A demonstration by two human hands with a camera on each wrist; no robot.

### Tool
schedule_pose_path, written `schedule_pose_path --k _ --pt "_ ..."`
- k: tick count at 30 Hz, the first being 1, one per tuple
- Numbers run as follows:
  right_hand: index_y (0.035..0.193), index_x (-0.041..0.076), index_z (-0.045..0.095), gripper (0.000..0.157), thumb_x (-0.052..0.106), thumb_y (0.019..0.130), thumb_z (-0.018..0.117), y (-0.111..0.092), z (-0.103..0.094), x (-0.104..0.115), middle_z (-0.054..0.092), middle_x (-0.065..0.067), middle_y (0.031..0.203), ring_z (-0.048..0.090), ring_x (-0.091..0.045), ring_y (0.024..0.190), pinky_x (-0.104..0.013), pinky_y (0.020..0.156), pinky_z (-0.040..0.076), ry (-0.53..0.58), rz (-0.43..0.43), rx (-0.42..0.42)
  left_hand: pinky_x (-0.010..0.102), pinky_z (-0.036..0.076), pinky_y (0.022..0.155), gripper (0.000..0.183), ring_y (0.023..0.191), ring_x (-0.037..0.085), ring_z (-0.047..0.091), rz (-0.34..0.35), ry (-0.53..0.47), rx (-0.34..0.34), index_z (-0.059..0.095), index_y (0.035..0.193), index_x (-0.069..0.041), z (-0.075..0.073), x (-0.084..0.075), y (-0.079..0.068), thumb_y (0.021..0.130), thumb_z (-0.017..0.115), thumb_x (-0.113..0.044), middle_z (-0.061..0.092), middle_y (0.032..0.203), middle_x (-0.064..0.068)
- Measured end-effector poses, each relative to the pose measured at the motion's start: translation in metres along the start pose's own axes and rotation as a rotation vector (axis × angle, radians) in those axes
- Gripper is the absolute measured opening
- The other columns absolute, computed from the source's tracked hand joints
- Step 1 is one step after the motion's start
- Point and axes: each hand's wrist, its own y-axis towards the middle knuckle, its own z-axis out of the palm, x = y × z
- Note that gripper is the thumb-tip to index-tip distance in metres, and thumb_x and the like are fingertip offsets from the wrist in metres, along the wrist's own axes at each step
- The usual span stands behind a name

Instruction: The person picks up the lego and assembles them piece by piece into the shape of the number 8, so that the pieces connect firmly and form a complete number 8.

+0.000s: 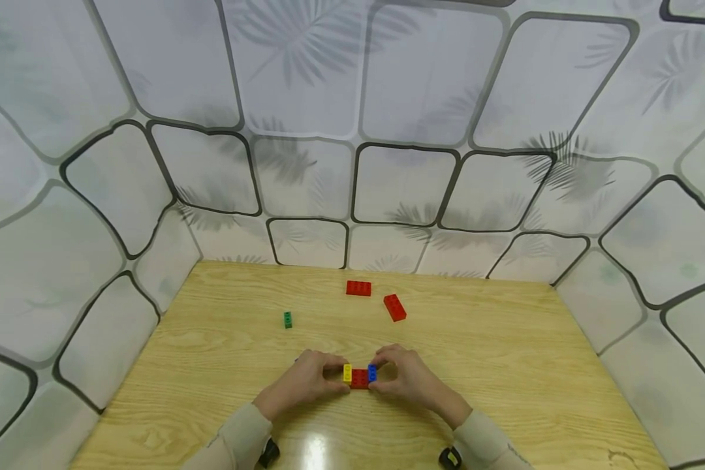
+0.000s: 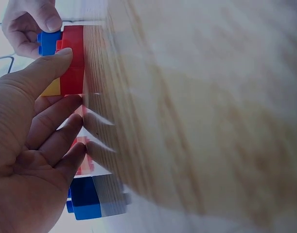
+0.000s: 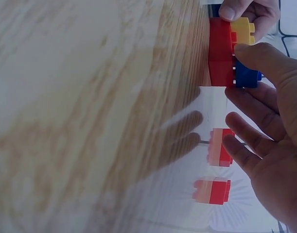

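At the front middle of the table a red brick base (image 1: 360, 378) lies flat, a yellow brick (image 1: 347, 373) on its left end and a blue brick (image 1: 373, 373) on its right end. My left hand (image 1: 308, 382) pinches the yellow brick between thumb and forefinger. From the other side, my right hand (image 1: 410, 378) pinches the blue brick the same way. In the right wrist view, red studs show between the yellow brick (image 3: 241, 30) and the blue brick (image 3: 246, 75). The thumbs hide part of both bricks in the wrist views.
Farther back lie two loose red bricks (image 1: 358, 288) (image 1: 395, 307) and a small green brick (image 1: 288, 320). Another blue brick (image 2: 85, 198) rests beyond my left hand, mostly hidden in the head view. Patterned panels (image 1: 405, 186) enclose the table's back and sides.
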Motion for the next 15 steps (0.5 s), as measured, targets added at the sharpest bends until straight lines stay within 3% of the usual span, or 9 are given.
schedule_pose_path --k 9,15 --pt "0.110 0.012 0.077 0.030 0.029 0.088 0.088 0.0035 -0.0012 0.0011 0.071 -0.014 0.129 0.063 -0.035 0.127 -0.061 0.110 0.050 -0.037 -0.008 0.022 0.049 0.056 0.106 0.046 0.125 0.028 0.070 -0.013 -0.005 0.002 0.076 0.128 -0.010 0.0001 -0.0001 -0.0005 0.091 0.085 -0.036 0.076 0.129 0.007" --pt "0.109 0.015 0.078 0.027 0.029 0.087 0.088 0.0069 -0.0032 0.0011 0.076 -0.004 0.120 0.063 -0.031 0.130 -0.057 0.113 0.049 -0.071 0.011 0.044 0.049 0.056 0.107 0.047 0.125 0.028 0.070 -0.012 -0.010 0.002 0.076 0.129 -0.010 0.0001 -0.0002 -0.0004 0.091 0.085 -0.036 0.076 0.130 0.007"
